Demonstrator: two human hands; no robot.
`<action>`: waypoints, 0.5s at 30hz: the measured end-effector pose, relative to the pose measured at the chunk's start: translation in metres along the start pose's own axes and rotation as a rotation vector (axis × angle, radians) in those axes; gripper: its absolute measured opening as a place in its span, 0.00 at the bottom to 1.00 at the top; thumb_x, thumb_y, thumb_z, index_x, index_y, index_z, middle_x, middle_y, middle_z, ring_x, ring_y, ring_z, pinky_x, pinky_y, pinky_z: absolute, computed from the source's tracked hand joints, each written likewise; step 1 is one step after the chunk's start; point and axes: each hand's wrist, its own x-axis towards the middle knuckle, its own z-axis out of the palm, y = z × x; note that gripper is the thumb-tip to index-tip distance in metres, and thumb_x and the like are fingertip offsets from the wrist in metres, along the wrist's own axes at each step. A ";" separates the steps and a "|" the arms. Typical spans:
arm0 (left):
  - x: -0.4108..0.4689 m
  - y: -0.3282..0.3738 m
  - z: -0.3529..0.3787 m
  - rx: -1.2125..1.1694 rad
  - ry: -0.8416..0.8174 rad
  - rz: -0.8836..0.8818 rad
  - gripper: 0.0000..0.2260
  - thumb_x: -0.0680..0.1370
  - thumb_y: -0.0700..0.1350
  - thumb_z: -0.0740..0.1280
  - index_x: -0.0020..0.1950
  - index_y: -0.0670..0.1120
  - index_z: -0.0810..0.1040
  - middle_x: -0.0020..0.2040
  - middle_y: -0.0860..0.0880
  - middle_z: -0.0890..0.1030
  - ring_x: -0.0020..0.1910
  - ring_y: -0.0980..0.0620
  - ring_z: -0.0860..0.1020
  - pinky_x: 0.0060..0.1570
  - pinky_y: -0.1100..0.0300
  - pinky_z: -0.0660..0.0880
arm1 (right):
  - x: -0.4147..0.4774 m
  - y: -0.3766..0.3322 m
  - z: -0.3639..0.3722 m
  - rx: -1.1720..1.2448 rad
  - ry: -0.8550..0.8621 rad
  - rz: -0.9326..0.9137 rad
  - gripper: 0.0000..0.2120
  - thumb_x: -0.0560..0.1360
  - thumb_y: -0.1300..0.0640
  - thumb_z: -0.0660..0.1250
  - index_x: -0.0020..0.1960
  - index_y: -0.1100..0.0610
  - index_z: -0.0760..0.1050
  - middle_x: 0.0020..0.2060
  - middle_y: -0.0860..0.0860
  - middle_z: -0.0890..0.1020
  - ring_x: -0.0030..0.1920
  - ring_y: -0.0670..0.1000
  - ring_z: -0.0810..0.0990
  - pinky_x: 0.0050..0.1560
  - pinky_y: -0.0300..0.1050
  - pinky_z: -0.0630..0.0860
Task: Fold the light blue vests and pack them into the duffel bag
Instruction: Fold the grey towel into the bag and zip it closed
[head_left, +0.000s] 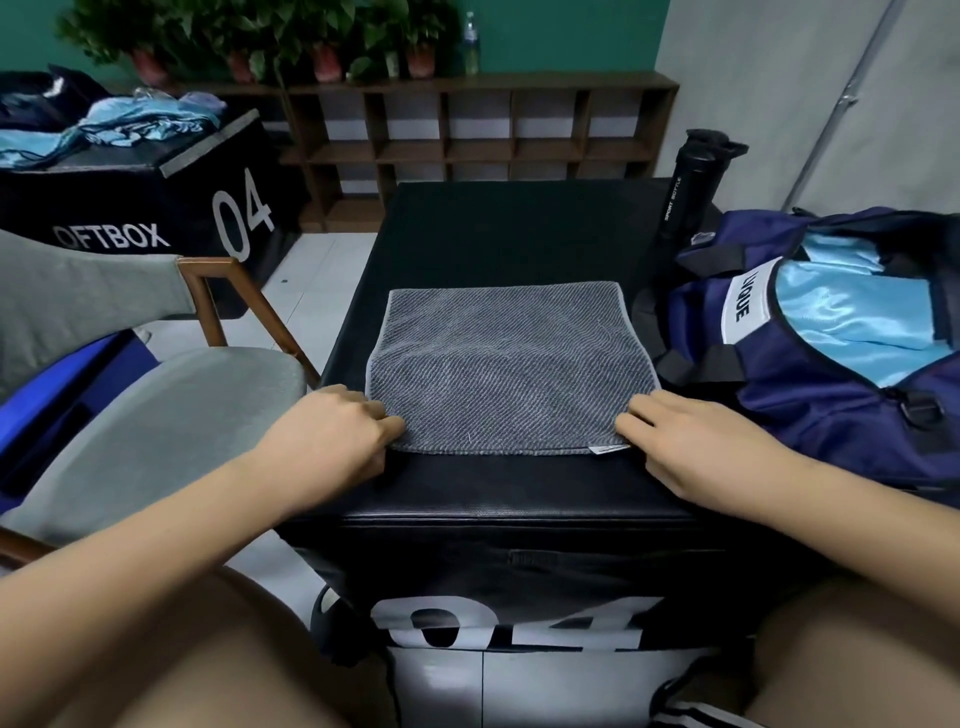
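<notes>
A folded gray towel (509, 364) lies flat in the middle of the frame, on top of a black box (493, 234) marked "04". Its long axis runs left to right and its near edge is close to the near edge of the box. A wide strip of bare black top is free behind the towel, and narrower strips are free at its left and right sides.

The left hand (332, 431) is at the near left corner of the towel. Its fingers are curled and the thumb lies on the cloth, so it pinches this corner. The right hand (696, 441) is at the near right corner. Its fingers lie rather straight and the tips touch the towel edge, but I cannot tell if it holds the cloth or only touches it.

The duffel bag (810, 405), navy, sits at the right of the frame, on the right side of the box, just beside the towel. Its opening faces up, and one light blue vest (852, 317) is inside it, lying flat. How the vest's long axis runs I cannot tell.

More light blue vests (130, 127) lie in a loose heap in the upper left, on a second black box (156, 208), well apart from the bag. A black bottle (685, 192) stands upright behind the bag. A gray chair (156, 415) is just left of the near box.
</notes>
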 end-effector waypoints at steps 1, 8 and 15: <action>0.002 0.000 -0.002 -0.006 -0.015 -0.012 0.04 0.71 0.47 0.61 0.37 0.49 0.74 0.32 0.50 0.75 0.32 0.43 0.77 0.34 0.53 0.75 | 0.003 -0.001 -0.002 -0.013 -0.004 0.012 0.15 0.68 0.61 0.73 0.51 0.54 0.73 0.45 0.52 0.75 0.45 0.59 0.78 0.39 0.56 0.80; 0.011 -0.021 -0.037 -0.079 0.067 -0.160 0.06 0.72 0.51 0.64 0.43 0.50 0.76 0.39 0.53 0.75 0.41 0.47 0.77 0.34 0.55 0.73 | 0.019 0.010 -0.031 0.057 0.106 0.106 0.12 0.73 0.58 0.71 0.50 0.51 0.69 0.42 0.49 0.76 0.44 0.57 0.79 0.41 0.54 0.78; 0.037 -0.056 -0.103 -0.181 0.144 -0.307 0.06 0.73 0.54 0.64 0.46 0.54 0.75 0.41 0.56 0.74 0.47 0.48 0.76 0.41 0.50 0.78 | 0.043 0.043 -0.112 0.183 0.209 0.231 0.08 0.77 0.55 0.68 0.50 0.47 0.69 0.42 0.44 0.76 0.47 0.54 0.79 0.43 0.54 0.76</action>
